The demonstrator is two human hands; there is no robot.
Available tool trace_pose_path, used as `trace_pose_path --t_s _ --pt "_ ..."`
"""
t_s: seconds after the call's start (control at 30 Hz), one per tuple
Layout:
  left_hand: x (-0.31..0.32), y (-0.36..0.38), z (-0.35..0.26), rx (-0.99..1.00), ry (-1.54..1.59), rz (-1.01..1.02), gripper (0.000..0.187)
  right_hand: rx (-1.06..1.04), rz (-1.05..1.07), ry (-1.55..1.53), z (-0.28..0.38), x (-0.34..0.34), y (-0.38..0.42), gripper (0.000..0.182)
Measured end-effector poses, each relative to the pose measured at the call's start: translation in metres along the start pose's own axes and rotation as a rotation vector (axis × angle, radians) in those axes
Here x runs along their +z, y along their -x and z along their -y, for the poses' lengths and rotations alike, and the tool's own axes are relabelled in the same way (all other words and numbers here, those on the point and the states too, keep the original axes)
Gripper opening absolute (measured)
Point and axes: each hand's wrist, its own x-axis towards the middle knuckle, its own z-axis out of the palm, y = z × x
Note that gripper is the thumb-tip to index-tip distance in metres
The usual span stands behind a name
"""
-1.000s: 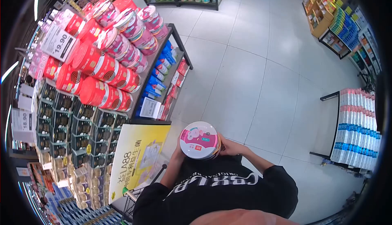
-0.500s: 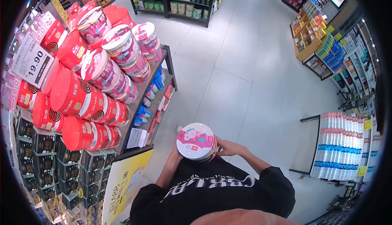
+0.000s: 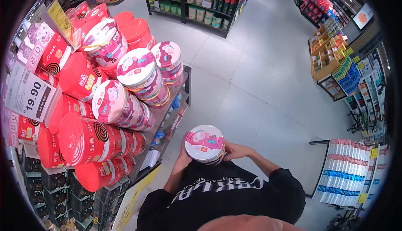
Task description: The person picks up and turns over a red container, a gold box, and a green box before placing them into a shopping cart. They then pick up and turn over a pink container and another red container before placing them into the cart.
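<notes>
A round pink and white tub (image 3: 204, 144) with a cartoon animal on its lid is held upright in front of my chest. My left hand (image 3: 183, 155) grips its left side, the fingers partly hidden behind the tub. On the opposite side, my right hand (image 3: 233, 150) has its fingers curled against the lower wall. Similar pink tubs (image 3: 140, 69) stand stacked at the right end of the display to my left. Red tubs of mosquito coils (image 3: 94, 141) lie on their sides nearer to me.
A price sign (image 3: 31, 92) reading 19.90 stands at the left. Black boxes (image 3: 58, 197) are stacked below the red tubs. Dark shelves (image 3: 205, 5) hold cans ahead. Grey tiled floor (image 3: 247, 76) runs forward, and a rack of white packages (image 3: 343, 172) stands to the right.
The view has tilted and come closer to the display, so the stacked tubs appear larger and lower. Both hands keep holding the same tub, which sits almost unchanged before me.
</notes>
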Motion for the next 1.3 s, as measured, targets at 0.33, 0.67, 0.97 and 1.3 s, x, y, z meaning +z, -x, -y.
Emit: trace_pose_path --t_s 0.33,0.67,0.97,1.3 --pt "0.089 -0.099 -0.070 0.551 -0.786 -0.130 0.051 0.030 0.083 -0.055 0.014 -0.142 -0.098 0.089" --pt "0.232 -0.146 -0.209 1.351 -0.871 -0.564 0.053 -0.615 0.106 0.371 0.240 -0.258 -0.251 0.107" --pt "0.216 -0.171 -0.201 1.254 -1.573 -1.242 0.067 -0.815 -0.246 0.630 0.212 -0.226 -0.316 0.078" --pt "0.079 -0.082 0.040 -0.135 -1.320 -0.807 0.048 -0.027 0.296 0.477 0.049 -0.221 -0.211 0.032"
